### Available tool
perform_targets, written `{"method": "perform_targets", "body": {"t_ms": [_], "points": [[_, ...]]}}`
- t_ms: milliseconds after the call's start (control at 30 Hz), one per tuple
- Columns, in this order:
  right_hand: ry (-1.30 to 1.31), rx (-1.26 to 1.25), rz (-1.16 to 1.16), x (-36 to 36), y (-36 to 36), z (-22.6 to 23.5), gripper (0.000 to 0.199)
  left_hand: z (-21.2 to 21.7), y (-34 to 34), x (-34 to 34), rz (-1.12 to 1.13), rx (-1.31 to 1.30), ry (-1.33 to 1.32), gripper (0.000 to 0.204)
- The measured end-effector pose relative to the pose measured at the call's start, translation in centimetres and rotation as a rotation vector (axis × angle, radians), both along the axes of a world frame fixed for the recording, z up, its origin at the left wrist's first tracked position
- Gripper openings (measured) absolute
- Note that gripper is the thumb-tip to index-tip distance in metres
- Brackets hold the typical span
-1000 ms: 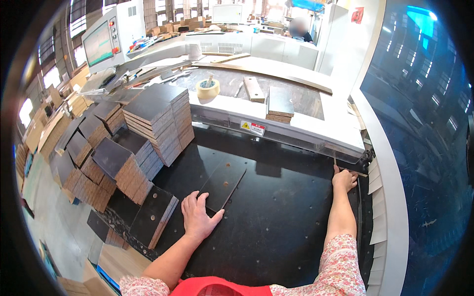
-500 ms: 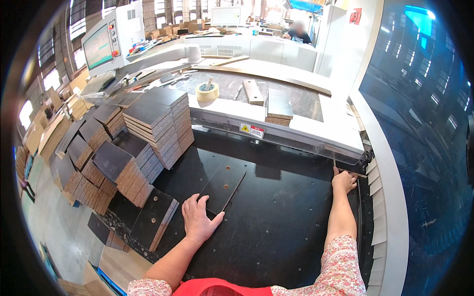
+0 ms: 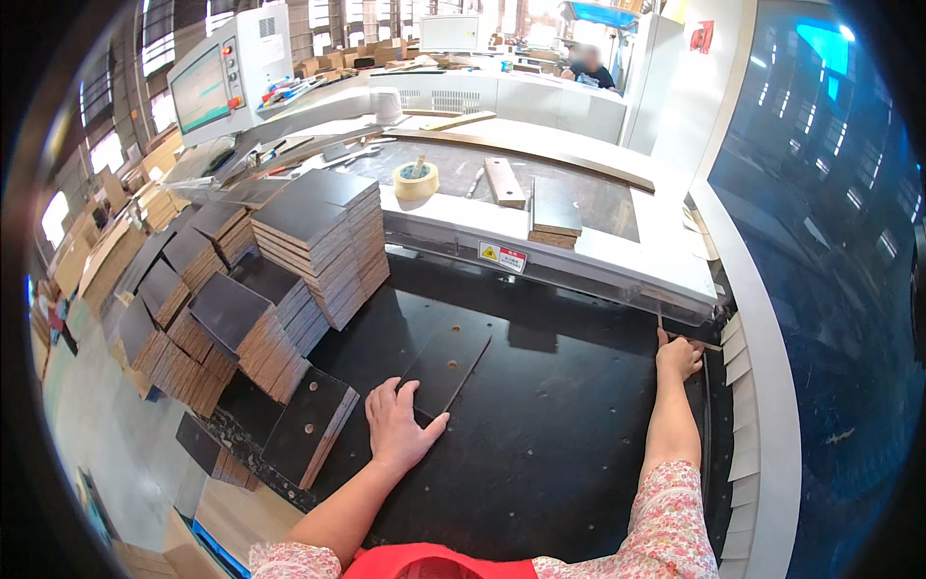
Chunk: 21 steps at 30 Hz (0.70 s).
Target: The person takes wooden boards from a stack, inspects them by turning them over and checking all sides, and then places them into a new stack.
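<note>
A flat dark panel [image 3: 436, 362] with two round holes lies on the black machine bed [image 3: 540, 454]. My left hand [image 3: 400, 425] rests at the panel's near end, fingers and thumb spread apart. Out to the far right, my right hand [image 3: 681, 357] is curled at the machine's front edge, one finger pointing away from me. A narrow strip of board [image 3: 712, 345] shows just past its knuckles; the grip is partly hidden. Left of my left hand, another dark panel [image 3: 309, 415] with two holes lies at the bed's edge.
Stacks of dark-faced boards [image 3: 313, 241] stand on the left. Behind the bed, a white ledge [image 3: 608, 261] carries a tape roll [image 3: 416, 181] and small boards [image 3: 555, 207]. A control screen [image 3: 204, 92] is far left; a blue glossy panel [image 3: 820, 289] rises at right. Another person [image 3: 590, 72] sits far back.
The whole view has shifted slightly to the right in the picture. Both hands keep about the same places on the panel and at the machine's edge.
</note>
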State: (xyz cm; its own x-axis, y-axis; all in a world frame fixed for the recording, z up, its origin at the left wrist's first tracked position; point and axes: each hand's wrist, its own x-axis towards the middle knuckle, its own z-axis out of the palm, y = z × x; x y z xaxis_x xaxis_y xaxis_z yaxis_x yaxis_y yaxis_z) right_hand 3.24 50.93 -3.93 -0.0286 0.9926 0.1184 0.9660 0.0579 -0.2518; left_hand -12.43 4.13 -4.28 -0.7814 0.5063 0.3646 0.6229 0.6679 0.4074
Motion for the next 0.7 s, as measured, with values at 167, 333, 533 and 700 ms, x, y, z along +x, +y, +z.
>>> {"method": "perform_targets", "body": {"t_ms": [167,333,533,700], "points": [[0.021,0.042,0.05,0.8,-0.1,-0.8,0.067,0.2,0.2,0.1,-0.009,0.011,0.0,0.068],[-0.019,0.186,0.418,0.2,-4.5,-3.8,0.052,0.1,0.1,0.1,-0.079,0.082,0.044,0.069],[0.225,0.269,0.896,1.1,-15.0,-5.3,0.046,-0.4,0.7,1.0,-0.228,0.13,0.058,0.069],[0.544,0.104,1.03,2.5,-22.4,-2.7,0.035,0.1,3.2,4.1,-0.315,0.167,-0.004,0.069]]}}
